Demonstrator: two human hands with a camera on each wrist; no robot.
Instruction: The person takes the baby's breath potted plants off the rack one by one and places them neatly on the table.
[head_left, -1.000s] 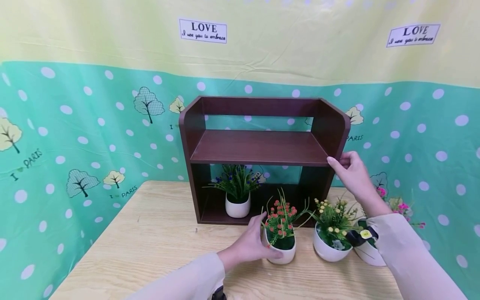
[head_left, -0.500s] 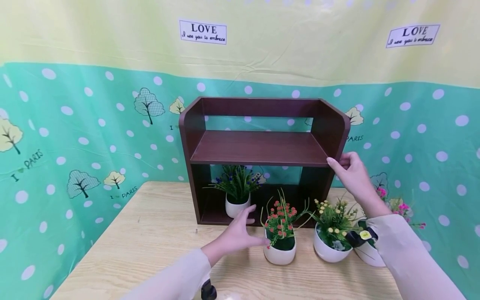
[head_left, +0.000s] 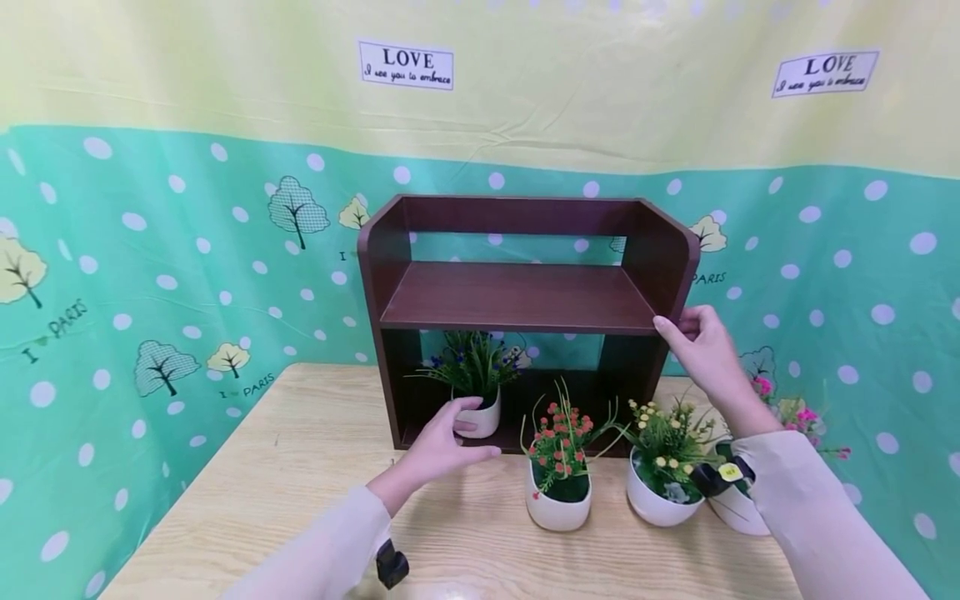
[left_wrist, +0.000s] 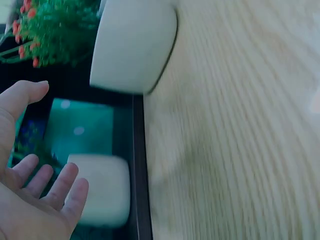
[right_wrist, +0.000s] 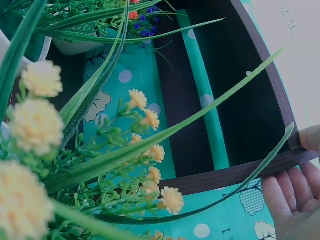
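Observation:
A dark brown two-tier shelf (head_left: 517,296) stands on the table. My right hand (head_left: 705,350) grips its right side panel, thumb at the front edge and fingers round the outside, as the right wrist view also shows. On the lower tier, at the left, sits a white pot with blue flowers (head_left: 487,417). My left hand (head_left: 438,446) is in front of that pot, thumb and fingers spread and holding nothing; its fingers overlap the pot's left side in the head view. Just right of this hand, a white pot with red flowers (head_left: 558,504) stands on the table before the shelf.
To the right are a white pot with yellow flowers (head_left: 663,500) and, partly behind the right sleeve, a pot with pink flowers (head_left: 738,508). The light wooden table (head_left: 247,483) reaches back to a green dotted curtain (head_left: 285,267).
My left hand has let go of the red-flowered pot and moved left and back toward the blue-flowered one. The red-flowered pot stays in place; my right hand keeps its hold on the shelf.

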